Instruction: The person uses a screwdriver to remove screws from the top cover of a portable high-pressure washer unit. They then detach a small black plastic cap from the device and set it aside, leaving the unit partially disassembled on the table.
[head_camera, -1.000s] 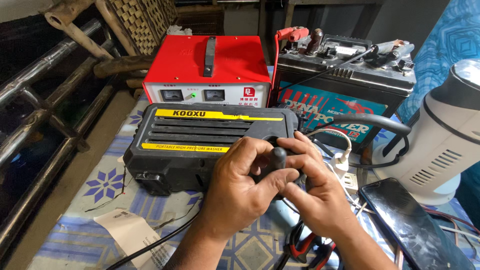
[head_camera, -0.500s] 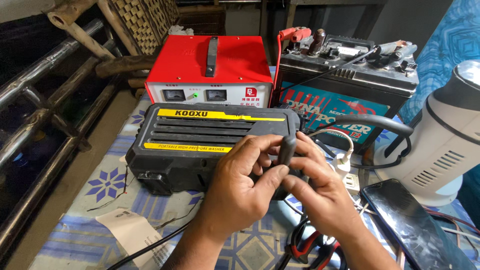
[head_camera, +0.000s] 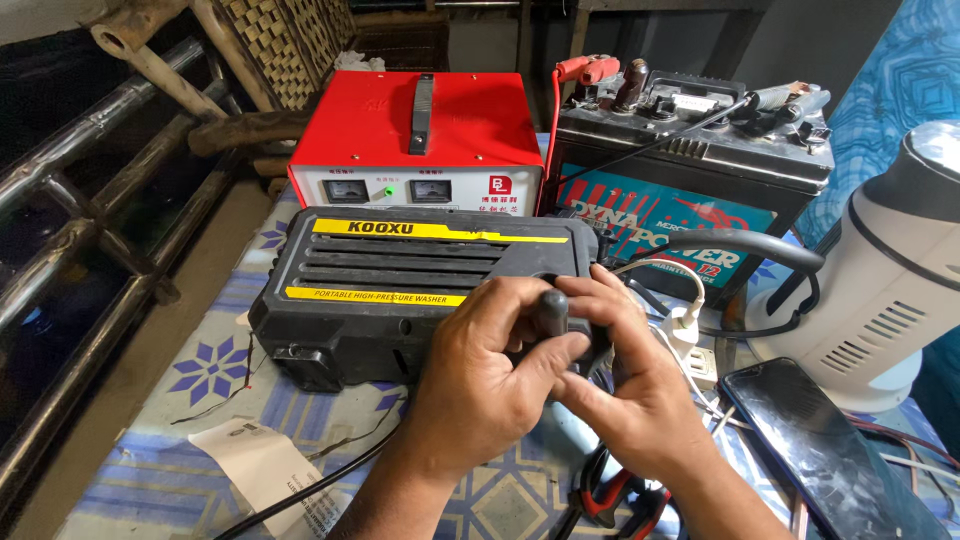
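Observation:
A black box-shaped machine (head_camera: 400, 290) with yellow stripes lies on the patterned blue cloth (head_camera: 215, 365). Both my hands work at its front right corner. My left hand (head_camera: 490, 375) and my right hand (head_camera: 640, 400) together grip a small dark cylindrical fitting (head_camera: 551, 312) that stands up between the fingers. The fitting's lower end is hidden by my fingers. A thick black hose (head_camera: 745, 250) curves away to the right from that corner.
Behind the machine stand a red metal charger (head_camera: 420, 135) with two dials and a black car battery (head_camera: 690, 150) with clamps on it. A white round appliance (head_camera: 885, 280), a dark phone (head_camera: 830, 450) and red-handled pliers (head_camera: 615, 495) lie at the right. A paper tag (head_camera: 265, 460) lies front left.
My fingers have shifted on the fitting: it now stands more upright and shows higher between both hands. The machine has not moved.

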